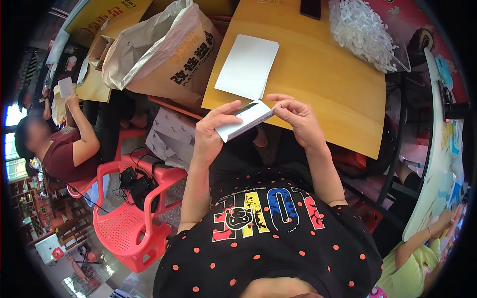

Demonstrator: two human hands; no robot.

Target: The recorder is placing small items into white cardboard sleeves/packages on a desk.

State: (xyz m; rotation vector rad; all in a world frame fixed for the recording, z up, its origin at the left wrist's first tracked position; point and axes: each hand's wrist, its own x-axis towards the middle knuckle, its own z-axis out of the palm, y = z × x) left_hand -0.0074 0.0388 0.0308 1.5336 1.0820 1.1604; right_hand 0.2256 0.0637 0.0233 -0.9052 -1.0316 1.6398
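Note:
A slim white carton [244, 123] with a dark printed patch and small lettering along its side is held in front of my chest, by the near edge of the table. My left hand [211, 130] grips its left end, thumb on top. At the right end, the fingers and thumb of my right hand [299, 120] pinch the carton's corner. Just beyond it, a stack of flat white sheets [247, 64] lies on the yellow wooden table [318, 94]. Whether the carton holds anything cannot be seen.
A large open woven sack [149, 64] stands left of the table. A clear bin [365, 37] of white plastic pieces and a dark phone [310, 8] occupy the far side. A red plastic chair [124, 213] holds black cables. One person [62, 149] sits left; another [417, 258] is at right.

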